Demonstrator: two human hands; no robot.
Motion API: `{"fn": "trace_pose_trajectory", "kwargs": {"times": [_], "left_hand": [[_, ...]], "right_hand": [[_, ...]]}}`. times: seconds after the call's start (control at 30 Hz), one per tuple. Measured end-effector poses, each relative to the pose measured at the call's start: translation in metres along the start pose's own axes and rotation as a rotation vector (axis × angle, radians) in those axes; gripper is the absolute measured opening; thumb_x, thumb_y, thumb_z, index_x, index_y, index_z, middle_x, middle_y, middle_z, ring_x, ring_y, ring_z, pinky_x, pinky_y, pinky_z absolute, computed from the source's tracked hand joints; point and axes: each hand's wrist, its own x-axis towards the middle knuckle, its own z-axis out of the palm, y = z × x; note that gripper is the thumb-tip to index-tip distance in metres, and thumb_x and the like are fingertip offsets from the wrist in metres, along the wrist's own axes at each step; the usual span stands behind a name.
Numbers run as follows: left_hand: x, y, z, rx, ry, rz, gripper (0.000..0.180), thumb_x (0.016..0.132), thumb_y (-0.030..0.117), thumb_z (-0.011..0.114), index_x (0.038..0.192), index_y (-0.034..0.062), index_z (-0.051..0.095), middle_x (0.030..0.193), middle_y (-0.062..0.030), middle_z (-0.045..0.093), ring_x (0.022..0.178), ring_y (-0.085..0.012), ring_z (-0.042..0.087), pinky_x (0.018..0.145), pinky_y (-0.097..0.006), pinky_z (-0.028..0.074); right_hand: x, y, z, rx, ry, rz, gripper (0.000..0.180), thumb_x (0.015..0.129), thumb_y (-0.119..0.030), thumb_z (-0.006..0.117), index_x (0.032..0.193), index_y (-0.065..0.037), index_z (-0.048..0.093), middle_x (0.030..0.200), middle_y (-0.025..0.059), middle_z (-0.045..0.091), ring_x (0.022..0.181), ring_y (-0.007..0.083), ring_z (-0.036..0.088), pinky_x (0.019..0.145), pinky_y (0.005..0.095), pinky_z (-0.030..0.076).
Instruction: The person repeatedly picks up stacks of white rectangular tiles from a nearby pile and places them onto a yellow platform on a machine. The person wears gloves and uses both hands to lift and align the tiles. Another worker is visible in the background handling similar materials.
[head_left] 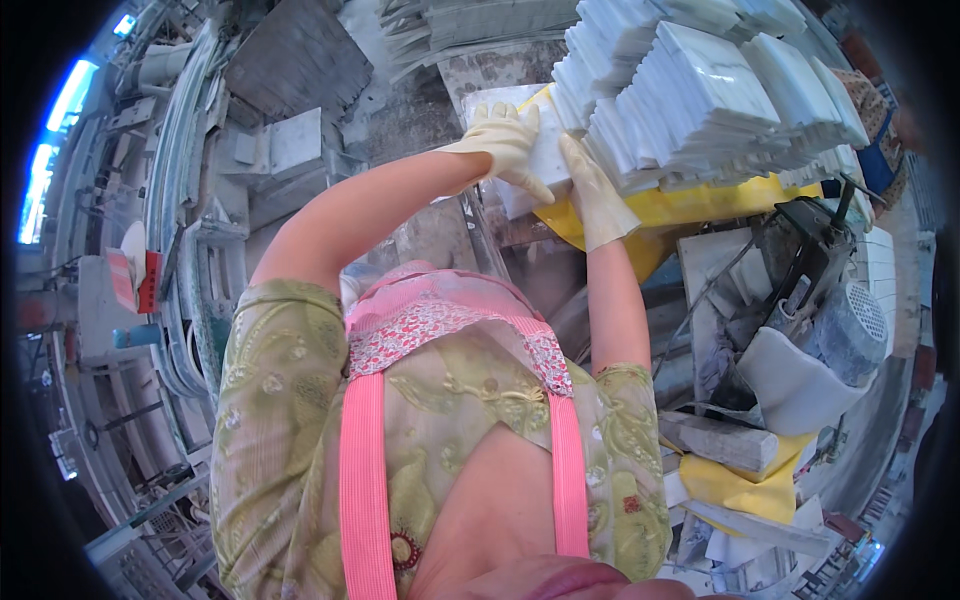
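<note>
Both gloved hands, left hand (503, 142) and right hand (597, 195), clamp opposite edges of a white marble tile (540, 165), seemingly heavy, stiff, chip-prone.

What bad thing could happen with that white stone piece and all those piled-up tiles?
The white marble piece might slip, since the gloved left hand and right hand grip it only at its edges, partly over the yellow surface. The stacked white tiles lean in uneven rows right beside it, so a bump could perhaps topple some.
</note>
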Motion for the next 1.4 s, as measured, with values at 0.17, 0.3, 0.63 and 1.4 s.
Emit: {"fn": "trace_pose_trajectory", "kwargs": {"times": [0.17,0.3,0.63,1.4], "left_hand": [[0.009,0.025,0.004,0.012,-0.039,-0.104,0.155,0.042,0.054,0.099,0.159,-0.0044,0.017,0.141,-0.0317,0.052,0.131,-0.0477,0.048,0.096,-0.066,0.045],[0.014,0.021,0.001,-0.039,-0.035,-0.100,0.149,0.047,0.054,0.096,0.161,0.0026,0.016,0.141,-0.0332,0.050,0.130,-0.0464,0.050,0.095,-0.065,0.046],[0.016,0.027,0.012,-0.058,0.103,-0.098,0.114,0.059,0.040,0.083,0.155,0.0062,0.033,0.132,-0.0308,0.053,0.125,-0.0456,0.053,0.100,-0.057,0.042],[0.092,-0.122,0.001,-0.868,-0.266,0.507,0.125,0.058,0.063,0.083,0.155,-0.0012,0.038,0.137,-0.0301,0.059,0.125,-0.0401,0.059,0.102,-0.042,0.048]], "right_hand": [[0.003,0.007,0.002,0.011,0.019,-0.100,0.058,0.102,-0.037,0.060,0.142,0.005,0.056,0.148,0.0140,0.053,0.137,0.0214,0.046,0.116,0.0345,0.032],[-0.006,-0.005,0.006,-0.196,0.052,-0.096,0.054,0.105,-0.038,0.053,0.141,0.002,0.057,0.145,0.0142,0.056,0.135,0.0216,0.049,0.116,0.0331,0.034],[-0.020,-0.021,0.022,-0.106,0.150,-0.066,0.058,0.106,-0.041,0.048,0.142,0.004,0.055,0.146,0.0152,0.057,0.138,0.0229,0.049,0.117,0.0331,0.033],[-0.017,0.006,0.142,0.655,0.614,0.025,0.095,0.096,-0.068,0.054,0.157,0.001,0.027,0.155,0.0180,0.042,0.141,0.0325,0.046,0.120,0.0465,0.037]]}}
